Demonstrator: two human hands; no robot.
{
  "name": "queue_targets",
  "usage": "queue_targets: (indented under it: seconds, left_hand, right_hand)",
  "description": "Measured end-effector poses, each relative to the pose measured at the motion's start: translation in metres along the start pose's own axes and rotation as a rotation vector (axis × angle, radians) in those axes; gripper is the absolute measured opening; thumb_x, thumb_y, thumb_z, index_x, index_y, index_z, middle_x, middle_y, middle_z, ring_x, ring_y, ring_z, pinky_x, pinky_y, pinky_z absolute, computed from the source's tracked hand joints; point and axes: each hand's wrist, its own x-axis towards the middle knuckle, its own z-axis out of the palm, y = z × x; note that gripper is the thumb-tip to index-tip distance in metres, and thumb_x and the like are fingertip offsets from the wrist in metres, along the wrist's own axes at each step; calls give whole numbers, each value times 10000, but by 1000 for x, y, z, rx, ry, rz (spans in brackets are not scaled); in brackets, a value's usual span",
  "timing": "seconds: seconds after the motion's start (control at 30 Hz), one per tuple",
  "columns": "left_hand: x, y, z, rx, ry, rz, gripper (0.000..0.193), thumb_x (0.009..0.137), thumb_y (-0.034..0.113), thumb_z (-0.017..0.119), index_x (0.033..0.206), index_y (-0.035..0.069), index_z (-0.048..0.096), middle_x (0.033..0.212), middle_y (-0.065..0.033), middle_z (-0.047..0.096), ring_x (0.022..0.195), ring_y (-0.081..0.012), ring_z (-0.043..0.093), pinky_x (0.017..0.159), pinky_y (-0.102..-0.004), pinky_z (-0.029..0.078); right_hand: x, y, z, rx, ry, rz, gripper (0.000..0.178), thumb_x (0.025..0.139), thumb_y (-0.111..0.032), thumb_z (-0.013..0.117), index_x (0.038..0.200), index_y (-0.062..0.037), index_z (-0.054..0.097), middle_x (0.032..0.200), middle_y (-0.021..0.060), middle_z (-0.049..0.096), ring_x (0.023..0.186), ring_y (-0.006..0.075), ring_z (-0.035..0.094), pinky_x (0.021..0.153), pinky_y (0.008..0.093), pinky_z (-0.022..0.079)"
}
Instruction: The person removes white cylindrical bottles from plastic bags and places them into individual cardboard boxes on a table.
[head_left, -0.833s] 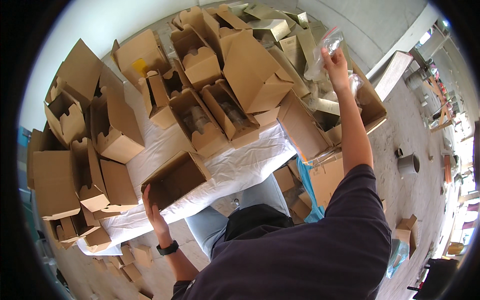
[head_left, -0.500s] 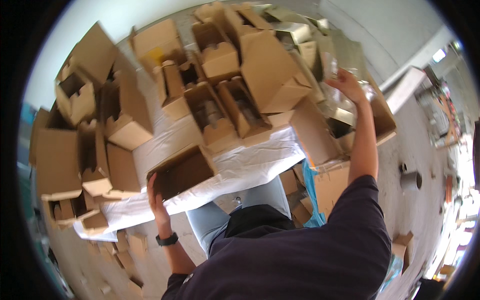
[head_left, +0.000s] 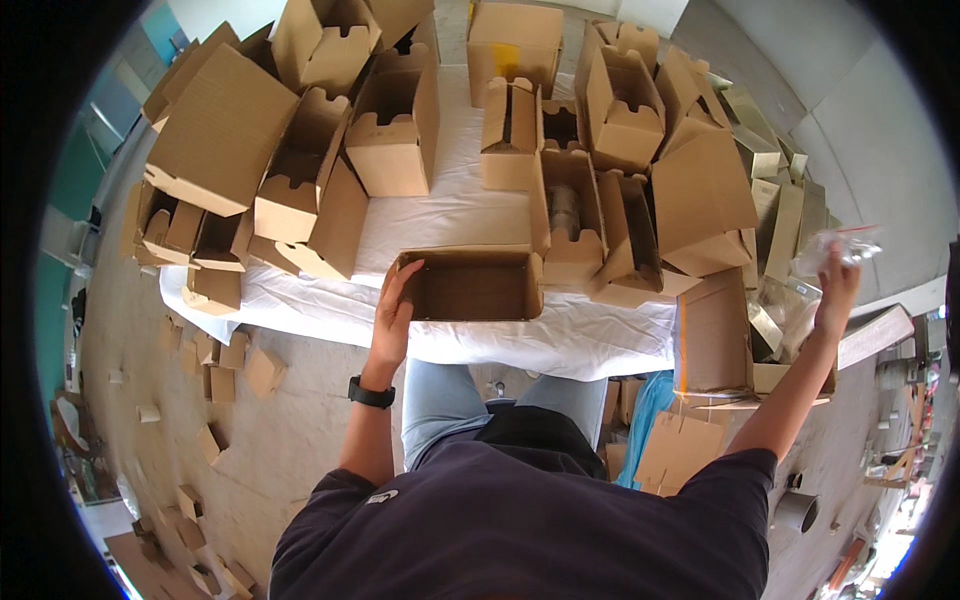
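Observation:
In front of me an open cardboard box (head_left: 470, 286) lies near the front edge of the table, its bare brown inside showing. My left hand (head_left: 392, 315), with a dark watch on the wrist, rests against the left end of this box, fingers stretched along its wall. Out to the right, my right hand (head_left: 838, 284) is raised, closed on a crumpled transparent plastic bag (head_left: 852, 243) with a reddish strip along its top. What the bag contains, if anything, I cannot make out. Below that hand is a large open carton (head_left: 715, 335) holding more plastic and pale boxes.
White cloth (head_left: 455, 215) covers the table. Open cardboard boxes stand at the left (head_left: 395, 130) and right (head_left: 622, 110), one holding a grey cylindrical item (head_left: 564, 208). Pale long boxes (head_left: 785, 225) pile up at far right. Cardboard pieces (head_left: 265, 372) litter the floor.
My right hand has lifted from the pile at the right and moved outward with the plastic bag. My left hand stays at the box's end. The whole view has turned.

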Motion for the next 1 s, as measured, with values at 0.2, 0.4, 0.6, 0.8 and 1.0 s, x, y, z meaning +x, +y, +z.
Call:
queue_targets:
  seconds: [0.2,0.4,0.6,0.8,1.0]
  left_hand:
    - [-4,1,-1,47,30,-24,567,774,-74,347,1299,31,535,1431,-185,402,1369,-295,342,1137,-341,222]
    - [4,1,-3,29,-11,-53,571,793,-50,363,1335,57,512,1458,-193,379,1405,-305,296,1151,-353,200]
    - [-3,-17,1,-63,53,-76,554,820,-46,364,1367,-12,446,1455,-220,385,1388,-332,327,1139,-356,233]
    - [9,-7,-16,314,134,99,564,859,-32,373,1420,-61,326,1420,-290,394,1330,-401,390,1096,-379,320]
    - [63,-10,-29,440,149,79,607,851,-31,376,1451,-22,281,1392,-309,403,1243,-461,433,1036,-425,378]
  right_hand:
    - [-119,-92,111,620,105,-151,330,992,-220,515,1236,-1,471,1134,171,599,1007,275,623,895,499,509]
    - [-213,-75,255,792,-629,16,295,983,-126,505,1253,-8,489,1117,127,618,1017,230,627,882,398,509]
    - [-247,-90,339,222,-1422,-163,344,880,-221,699,1137,-31,573,985,34,640,812,102,530,730,269,450]
    - [-257,-77,372,-15,-1373,-317,361,831,-211,721,1112,-47,565,870,158,633,766,269,588,709,353,466]
    - [-234,-85,424,-509,-1324,-523,365,805,-203,684,1162,-160,617,1052,135,677,987,336,640,815,436,527]
